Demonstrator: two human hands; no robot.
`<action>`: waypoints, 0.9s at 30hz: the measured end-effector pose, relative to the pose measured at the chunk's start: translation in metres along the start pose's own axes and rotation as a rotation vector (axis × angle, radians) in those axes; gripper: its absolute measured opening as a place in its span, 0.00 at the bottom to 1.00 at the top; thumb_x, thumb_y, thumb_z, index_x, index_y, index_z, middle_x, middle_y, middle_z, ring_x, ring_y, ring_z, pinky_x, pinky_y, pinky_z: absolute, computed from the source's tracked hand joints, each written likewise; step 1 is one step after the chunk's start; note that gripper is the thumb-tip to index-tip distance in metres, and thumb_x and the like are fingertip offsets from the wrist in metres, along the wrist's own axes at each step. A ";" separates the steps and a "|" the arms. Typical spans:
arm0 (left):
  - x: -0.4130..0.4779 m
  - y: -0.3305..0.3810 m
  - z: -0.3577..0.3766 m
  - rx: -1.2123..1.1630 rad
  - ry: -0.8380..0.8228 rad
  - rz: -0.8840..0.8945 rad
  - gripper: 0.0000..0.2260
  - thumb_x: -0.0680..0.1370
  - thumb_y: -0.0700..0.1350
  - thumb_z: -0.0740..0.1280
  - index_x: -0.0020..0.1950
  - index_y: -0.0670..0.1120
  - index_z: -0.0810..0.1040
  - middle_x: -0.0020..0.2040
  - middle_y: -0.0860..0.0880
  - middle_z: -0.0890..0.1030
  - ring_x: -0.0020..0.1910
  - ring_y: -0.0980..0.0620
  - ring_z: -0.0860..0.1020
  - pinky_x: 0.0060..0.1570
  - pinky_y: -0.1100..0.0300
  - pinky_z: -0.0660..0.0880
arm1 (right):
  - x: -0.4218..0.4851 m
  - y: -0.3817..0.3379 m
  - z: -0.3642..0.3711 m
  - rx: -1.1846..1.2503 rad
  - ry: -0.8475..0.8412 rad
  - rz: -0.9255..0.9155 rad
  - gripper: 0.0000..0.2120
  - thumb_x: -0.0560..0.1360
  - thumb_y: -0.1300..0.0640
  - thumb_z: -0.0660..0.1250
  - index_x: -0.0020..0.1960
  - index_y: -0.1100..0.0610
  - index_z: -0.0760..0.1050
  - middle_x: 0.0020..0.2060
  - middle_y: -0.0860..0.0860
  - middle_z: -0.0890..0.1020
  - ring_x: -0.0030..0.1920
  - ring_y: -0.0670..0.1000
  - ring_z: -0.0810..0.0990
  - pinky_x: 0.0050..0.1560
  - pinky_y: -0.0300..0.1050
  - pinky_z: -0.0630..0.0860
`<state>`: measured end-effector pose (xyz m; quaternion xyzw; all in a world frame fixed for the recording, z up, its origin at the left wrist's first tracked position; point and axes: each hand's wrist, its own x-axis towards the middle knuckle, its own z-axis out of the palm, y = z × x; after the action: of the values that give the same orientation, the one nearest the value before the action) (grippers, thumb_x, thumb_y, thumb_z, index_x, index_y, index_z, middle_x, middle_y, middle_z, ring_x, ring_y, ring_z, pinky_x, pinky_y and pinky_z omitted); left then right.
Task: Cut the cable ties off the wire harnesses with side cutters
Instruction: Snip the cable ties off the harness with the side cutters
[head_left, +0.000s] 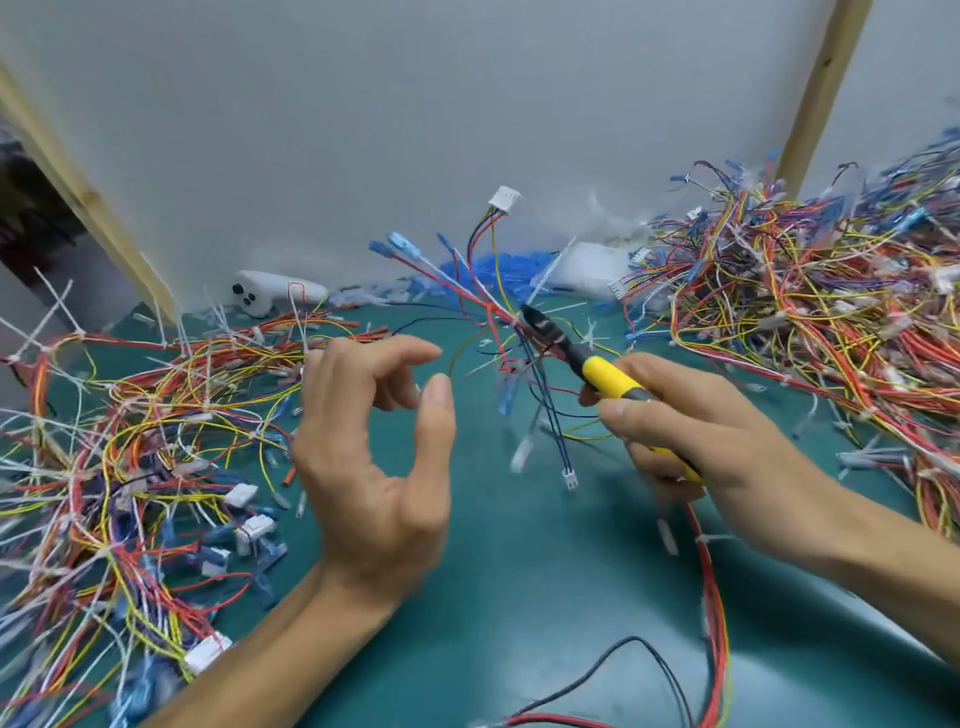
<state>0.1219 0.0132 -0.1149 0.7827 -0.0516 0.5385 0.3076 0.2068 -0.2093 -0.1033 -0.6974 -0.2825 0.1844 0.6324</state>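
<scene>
The wire harness sits just above the middle of the frame, a loose spray of red, yellow, blue and black leads raised off the green mat. Its white connector stands highest and blue terminals fan to the upper left. The lower ends are blurred.

The dark nose of the side cutters meets the harness where the leads bunch together. Whether the jaws are closed on anything there cannot be told. A pale cable tie juts up beside the nose, also blurred.

The right hand, right of centre, is wrapped around the yellow handles. The left hand, left of centre, holds nothing, with fingers and thumb curved apart and clear of the harness.

A left pile of harnesses fills the left edge, and a right pile fills the upper right. A white device lies at the mat's far edge against the grey wall.
</scene>
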 end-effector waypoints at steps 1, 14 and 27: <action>0.000 0.001 -0.001 0.067 -0.036 0.065 0.10 0.81 0.46 0.67 0.61 0.45 0.81 0.51 0.51 0.76 0.52 0.49 0.75 0.55 0.48 0.70 | -0.001 0.001 0.003 -0.048 -0.029 -0.019 0.16 0.75 0.45 0.70 0.51 0.57 0.76 0.30 0.48 0.63 0.30 0.50 0.60 0.29 0.42 0.59; 0.001 -0.006 0.007 0.118 -0.387 -0.082 0.19 0.82 0.58 0.63 0.65 0.47 0.80 0.63 0.55 0.80 0.66 0.55 0.74 0.70 0.44 0.65 | -0.012 -0.003 0.014 -0.323 -0.066 -0.161 0.13 0.75 0.45 0.70 0.51 0.54 0.81 0.37 0.48 0.78 0.33 0.50 0.73 0.35 0.45 0.71; -0.001 -0.010 0.008 -0.318 -0.427 -0.092 0.06 0.81 0.44 0.69 0.56 0.44 0.80 0.55 0.48 0.81 0.55 0.43 0.79 0.54 0.52 0.74 | -0.015 -0.013 0.008 -0.301 -0.121 -0.229 0.14 0.73 0.49 0.72 0.50 0.59 0.83 0.37 0.52 0.80 0.34 0.50 0.73 0.35 0.41 0.67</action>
<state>0.1321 0.0170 -0.1219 0.8221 -0.1637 0.3318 0.4327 0.1877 -0.2118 -0.0929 -0.7350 -0.4218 0.1085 0.5197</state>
